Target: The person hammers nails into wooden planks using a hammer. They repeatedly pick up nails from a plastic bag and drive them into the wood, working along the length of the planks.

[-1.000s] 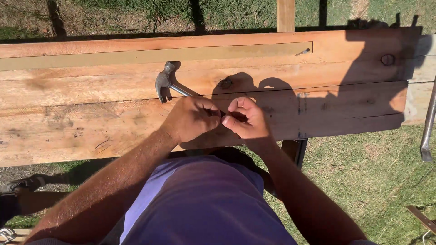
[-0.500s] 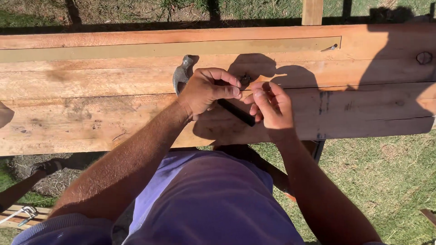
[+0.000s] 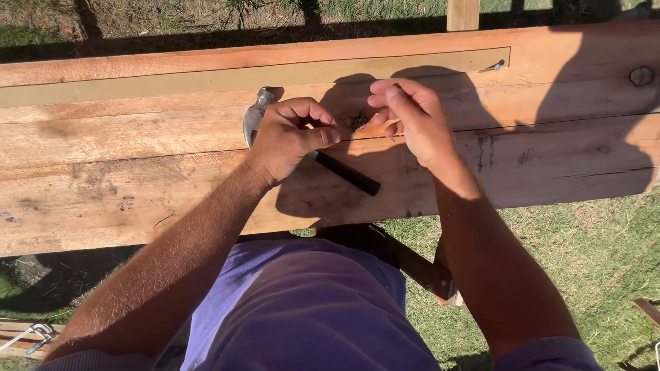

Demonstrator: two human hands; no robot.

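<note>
My left hand (image 3: 292, 137) is closed around a claw hammer (image 3: 256, 118); its metal head sticks out to the upper left and its black handle end (image 3: 350, 176) pokes out to the lower right. My right hand (image 3: 409, 117) hovers just to the right, fingers pinched together on something small, too tiny to identify. Both hands are above wide wooden planks (image 3: 137, 178) that run across the view. A thin olive-coloured strip (image 3: 206, 79) lies along the upper plank, with a nail (image 3: 492, 66) standing bent at its right end.
A wooden post (image 3: 462, 14) rises behind the planks. Grass lies below and to the right (image 3: 591, 254). A knot or bolt head (image 3: 641, 75) shows at the planks' far right. Wooden supports (image 3: 426, 271) sit under the planks, and a metal piece (image 3: 31, 336) lies at lower left.
My hands have drawn slightly apart; the right hand has lifted up and to the right with its fingers pinched. The hammer stays in my left hand. The view has shifted a little.
</note>
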